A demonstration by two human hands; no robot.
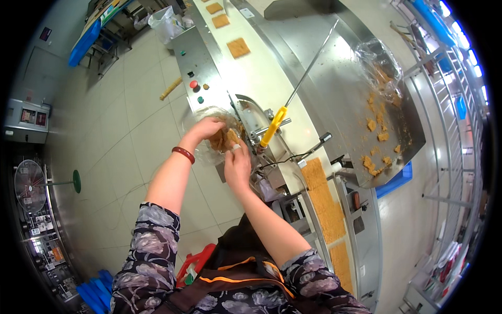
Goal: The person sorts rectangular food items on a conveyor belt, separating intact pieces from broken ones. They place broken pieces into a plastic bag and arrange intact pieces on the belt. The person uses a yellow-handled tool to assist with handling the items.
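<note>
Both hands' fingers pinch a clear plastic bag [209, 137] of brown crumbly pieces, left hand [205, 129] above, right hand [238, 166] below, beside the conveyor belt [261, 73]. A yellow-handled rod [274, 126] lies just right; crumbs dot the steel tray [340, 89].

A clear plastic bag [209, 137] with brown pieces inside sits between both hands at the conveyor's near end. A second clear bag [379, 65], crumpled, lies on the steel tray's far right edge. A white plastic bag [166, 23] hangs at the machine's far left corner. On the left wall, a grey box [26, 116] bears small screens or labels.
</note>
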